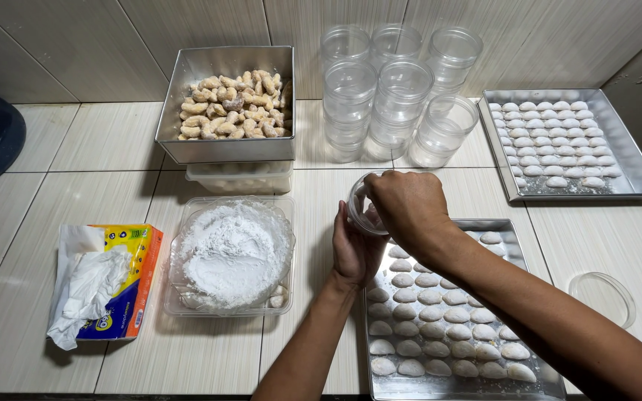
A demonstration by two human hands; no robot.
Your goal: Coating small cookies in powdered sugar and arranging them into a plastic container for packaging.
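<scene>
Two hands meet over the near tray (529, 375) of pale sugared cookies: the left hand (354, 251) cups a small clear plastic jar (360, 210) tipped on its side, and the right hand (409, 206) curls over the jar's mouth with its fingers bent inward, though what they pinch, if anything, is hidden. The jar hangs just above that tray's far left corner. To the right of the tray a clear round lid (603, 297) lies flat on the tiled bench (113, 141). To the tray's left sits a clear tub of white powdered sugar (232, 254), and further left a torn-open box of tissues (105, 286). Beyond the tray stands a cluster of empty clear jars (395, 93), some stacked. Left of those, a square metal pan heaped with brown crescent cookies (232, 104) rests on a plastic box (241, 178). Right of the jars lies a second metal tray (626, 160) with rows of white cookies.
</scene>
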